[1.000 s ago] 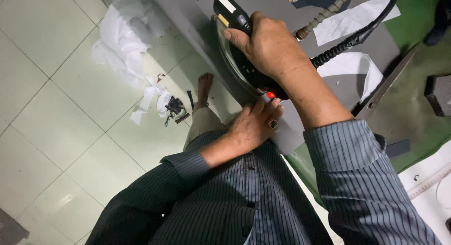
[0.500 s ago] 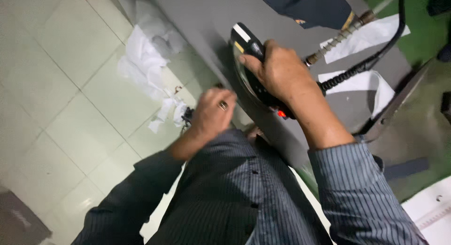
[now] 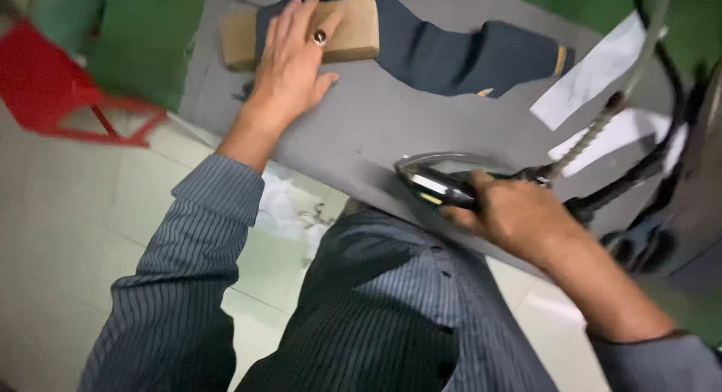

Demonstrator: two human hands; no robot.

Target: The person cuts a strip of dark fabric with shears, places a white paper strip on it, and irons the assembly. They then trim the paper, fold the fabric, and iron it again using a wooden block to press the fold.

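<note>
On the grey ironing board (image 3: 361,129), left hand (image 3: 289,65) lies flat, fingers spread, over wooden block (image 3: 353,31) and navy garment (image 3: 466,54); right hand (image 3: 519,215) grips iron (image 3: 444,183) handle near board's edge.

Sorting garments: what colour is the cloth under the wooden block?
Dark navy cloth, head view.

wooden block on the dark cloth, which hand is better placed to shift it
Left. The left hand already lies flat on the wooden block over the dark cloth. The right hand is closed around the iron at the near edge of the grey board.
</note>
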